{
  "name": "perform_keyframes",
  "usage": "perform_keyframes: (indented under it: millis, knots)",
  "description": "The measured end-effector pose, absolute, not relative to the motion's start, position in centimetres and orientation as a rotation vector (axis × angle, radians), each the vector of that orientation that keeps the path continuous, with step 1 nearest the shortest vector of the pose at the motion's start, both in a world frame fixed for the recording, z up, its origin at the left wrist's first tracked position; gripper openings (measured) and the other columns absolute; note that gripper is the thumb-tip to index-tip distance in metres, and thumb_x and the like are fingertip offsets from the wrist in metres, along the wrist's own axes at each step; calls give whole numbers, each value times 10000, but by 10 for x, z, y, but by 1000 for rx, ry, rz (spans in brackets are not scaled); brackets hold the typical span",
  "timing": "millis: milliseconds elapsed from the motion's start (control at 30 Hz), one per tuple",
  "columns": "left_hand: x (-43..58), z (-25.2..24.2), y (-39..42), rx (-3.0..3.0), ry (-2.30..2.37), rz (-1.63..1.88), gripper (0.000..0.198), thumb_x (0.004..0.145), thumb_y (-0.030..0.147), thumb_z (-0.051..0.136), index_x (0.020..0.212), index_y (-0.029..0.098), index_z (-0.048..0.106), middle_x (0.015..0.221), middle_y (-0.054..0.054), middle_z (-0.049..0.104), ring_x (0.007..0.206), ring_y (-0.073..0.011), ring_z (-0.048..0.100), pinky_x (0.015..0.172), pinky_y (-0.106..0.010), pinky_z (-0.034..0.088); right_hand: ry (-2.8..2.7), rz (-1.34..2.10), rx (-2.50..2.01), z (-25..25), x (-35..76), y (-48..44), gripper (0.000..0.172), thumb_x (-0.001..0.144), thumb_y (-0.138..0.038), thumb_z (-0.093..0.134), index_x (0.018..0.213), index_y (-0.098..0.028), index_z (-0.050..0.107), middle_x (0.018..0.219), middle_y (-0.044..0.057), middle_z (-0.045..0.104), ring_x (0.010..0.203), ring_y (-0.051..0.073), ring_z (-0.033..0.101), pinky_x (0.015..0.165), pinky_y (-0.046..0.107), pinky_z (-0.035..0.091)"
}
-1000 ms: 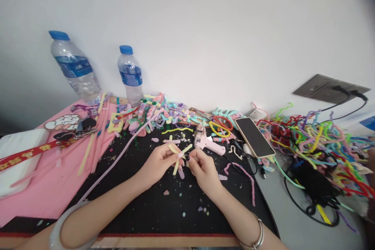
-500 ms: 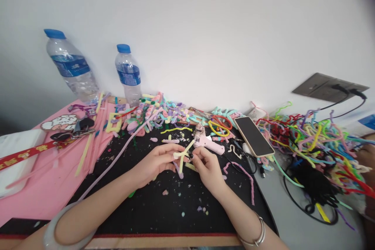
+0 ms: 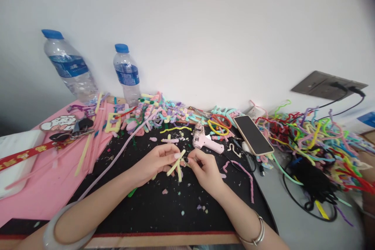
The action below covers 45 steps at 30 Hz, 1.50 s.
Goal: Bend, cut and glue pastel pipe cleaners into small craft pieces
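Note:
Pale yellow pipe cleaner pieces [image 3: 176, 163], crossed into a small branching shape, are held up over the black mat [image 3: 140, 211]. My left hand [image 3: 159, 163] pinches them between thumb and fingers from the left. Close on the right side is my right hand [image 3: 204, 168], its thumb and forefinger pressed together near the piece; what lies in that pinch is too small to make out. Just beyond my hands a pink glue gun [image 3: 209, 143] rests on the mat. A short lilac and yellow crossed piece [image 3: 170, 140] lies to its left.
A heap of colourful pipe cleaner pieces [image 3: 164, 113] lines the wall. Two water bottles [image 3: 127, 74] stand back left. A phone [image 3: 253, 135] lies to the right, beside tangled pipe cleaners [image 3: 313, 133] and black cable [image 3: 313, 183]. Pink sheets [image 3: 58, 175] cover the left side.
The yellow piece has turned between my hands, its arms now pointing differently. My left thumb lies across it, and my right fingers have shifted slightly left. The view moved a little.

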<state>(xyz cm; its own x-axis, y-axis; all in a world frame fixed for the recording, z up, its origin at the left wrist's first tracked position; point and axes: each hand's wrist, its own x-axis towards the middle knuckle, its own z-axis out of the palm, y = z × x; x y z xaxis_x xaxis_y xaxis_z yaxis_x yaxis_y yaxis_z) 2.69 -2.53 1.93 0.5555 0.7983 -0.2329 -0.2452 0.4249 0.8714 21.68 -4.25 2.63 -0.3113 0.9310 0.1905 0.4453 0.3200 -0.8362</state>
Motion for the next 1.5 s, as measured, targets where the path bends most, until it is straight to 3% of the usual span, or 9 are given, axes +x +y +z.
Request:
perform_keyframes:
  millis: [233,467,867,1100,1300,1500]
  knots:
    - [26,21,-26,944,740,675,210,762,303,726,778,149,585,763,-41,703,712,-184,688,604,-238,506,-1928,868,-1179,27,215,-44,193,875,-203,494,686,-179,527,585,-42,494,516,86,400,517,205,310]
    - [24,20,-26,889,692,666,283,821,408,646,768,135,597,759,-58,706,677,-173,693,629,-265,539,-1916,874,-1189,27,216,-45,177,872,-204,501,700,-178,535,572,-48,494,503,82,394,506,201,307]
    - [27,23,-30,1018,850,649,252,708,271,762,696,147,543,676,-32,710,687,-174,691,628,-257,536,-1933,820,-1168,26,215,-46,179,859,-196,506,681,-180,523,569,-51,469,502,78,393,504,198,306]
    - [31,27,-30,1029,817,632,301,668,220,781,841,164,541,635,25,675,609,-135,654,579,-232,521,-1918,888,-1131,29,213,-47,197,863,-208,505,668,-178,512,576,-52,463,510,78,384,507,200,303]
    - [32,28,-29,1106,922,723,223,686,232,746,798,156,568,610,25,658,563,-141,648,540,-231,510,-1803,1042,-1209,27,214,-44,215,906,-319,452,739,-187,483,551,-69,369,490,86,335,468,212,258]
    - [31,22,-29,1084,979,728,242,686,290,752,871,170,652,714,2,702,676,-164,671,648,-268,541,-1883,972,-1205,28,212,-43,228,884,-258,462,667,-191,440,557,-63,404,501,84,343,481,211,270]
